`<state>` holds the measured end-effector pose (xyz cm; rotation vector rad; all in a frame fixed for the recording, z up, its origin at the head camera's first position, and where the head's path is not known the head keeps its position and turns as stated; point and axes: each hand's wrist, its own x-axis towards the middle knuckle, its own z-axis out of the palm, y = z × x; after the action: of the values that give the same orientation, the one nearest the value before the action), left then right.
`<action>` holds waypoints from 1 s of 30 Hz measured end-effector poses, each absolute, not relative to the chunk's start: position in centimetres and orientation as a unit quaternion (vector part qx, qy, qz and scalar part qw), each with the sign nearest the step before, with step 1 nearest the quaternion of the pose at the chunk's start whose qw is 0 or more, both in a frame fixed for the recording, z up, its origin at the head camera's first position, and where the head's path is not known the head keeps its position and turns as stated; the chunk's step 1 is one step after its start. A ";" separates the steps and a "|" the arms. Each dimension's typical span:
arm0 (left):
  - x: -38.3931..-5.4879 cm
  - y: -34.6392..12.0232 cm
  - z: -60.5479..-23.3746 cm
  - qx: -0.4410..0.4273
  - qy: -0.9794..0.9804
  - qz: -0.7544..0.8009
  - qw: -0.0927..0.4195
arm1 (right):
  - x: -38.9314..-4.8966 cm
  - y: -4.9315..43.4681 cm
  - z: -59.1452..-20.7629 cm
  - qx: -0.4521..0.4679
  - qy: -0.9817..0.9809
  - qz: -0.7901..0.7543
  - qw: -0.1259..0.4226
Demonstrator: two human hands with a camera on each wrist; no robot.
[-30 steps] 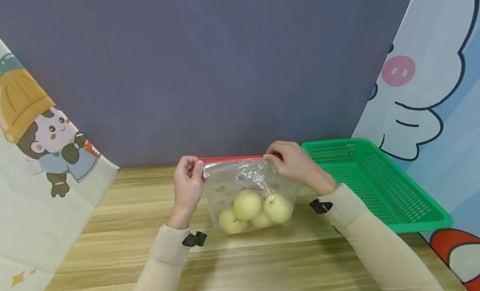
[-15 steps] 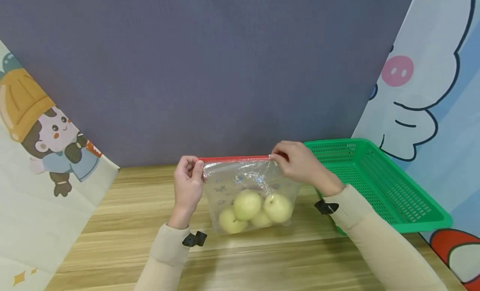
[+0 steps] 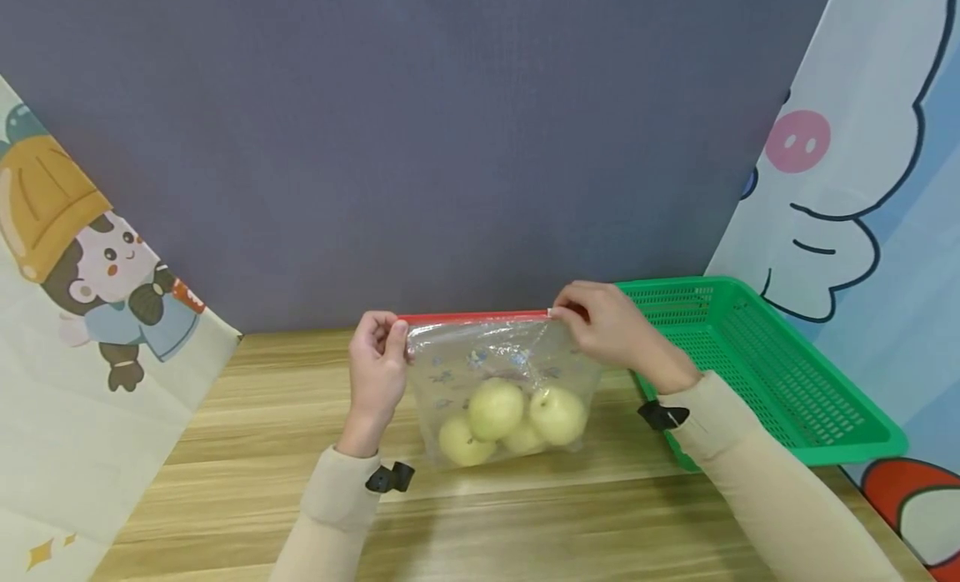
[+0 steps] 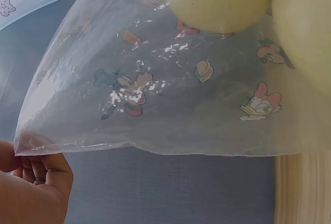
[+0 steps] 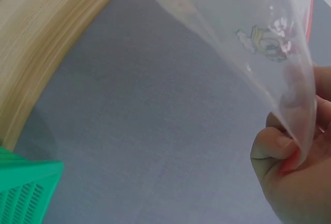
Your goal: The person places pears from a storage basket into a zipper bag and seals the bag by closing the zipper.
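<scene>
A clear slider zip bag [image 3: 450, 361] with small cartoon prints holds several round, pale yellow-green fruits [image 3: 496, 408] at its bottom. Along its top runs a red zip strip [image 3: 480, 318]. My left hand [image 3: 377, 365] pinches the bag's upper left corner between thumb and fingers; the left wrist view shows this hand [image 4: 39, 188] at the film's corner. At the strip's right part, my right hand [image 3: 611, 328] pinches the small white slider [image 3: 551, 313]. In the right wrist view, its curled thumb and fingers [image 5: 274, 144] close on the red-edged end of the bag.
A green perforated plastic basket [image 3: 817, 457] stands on the right, partly behind my right forearm. Below the bag is a wood-grain table [image 3: 480, 532]. A grey backdrop [image 3: 480, 148] rises behind, with cartoon-printed panels [image 3: 840, 257] at both sides.
My right hand has slid rightward along the red strip with the white slider, and more of the strip shows between my hands. The left hand and the fruits have stayed put.
</scene>
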<state>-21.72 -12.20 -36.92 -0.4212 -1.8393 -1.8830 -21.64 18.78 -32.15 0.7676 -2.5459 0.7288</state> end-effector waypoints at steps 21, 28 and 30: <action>-21.8 -12.1 -37.1 -0.146 -0.676 -0.685 0.231 | -21.4 20.6 -32.6 0.255 -0.910 0.256 0.203; -22.0 -12.2 -37.3 -0.146 -0.677 -0.683 0.232 | -21.4 21.2 -32.7 0.243 -0.913 0.262 0.198; -22.0 -12.2 -37.3 -0.147 -0.677 -0.682 0.233 | -21.3 21.4 -32.6 0.243 -0.913 0.261 0.198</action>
<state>-22.02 -12.23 -37.34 -0.4039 -1.8596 -1.8739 -21.33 21.37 -32.65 0.6790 -2.5553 0.7293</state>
